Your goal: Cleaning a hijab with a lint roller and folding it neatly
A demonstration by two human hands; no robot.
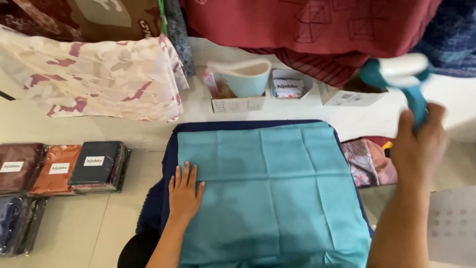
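**Pressing teal cloth flat**

Resting palm-down, the left hand (185,191) spreads its fingers (189,174) on the teal cloth's (277,188) left part. The right hand (418,144) clamps a blurred teal-and-white iron (400,74) above its right edge. Behind, a small white box (238,103) holds a pale-blue cup (246,79).

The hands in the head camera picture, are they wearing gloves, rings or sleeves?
No gloves, rings or watch show. The left hand is bare, and a dark sleeve edge shows low on that arm. The right hand and its forearm are bare with no sleeve in view, though it is blurred.
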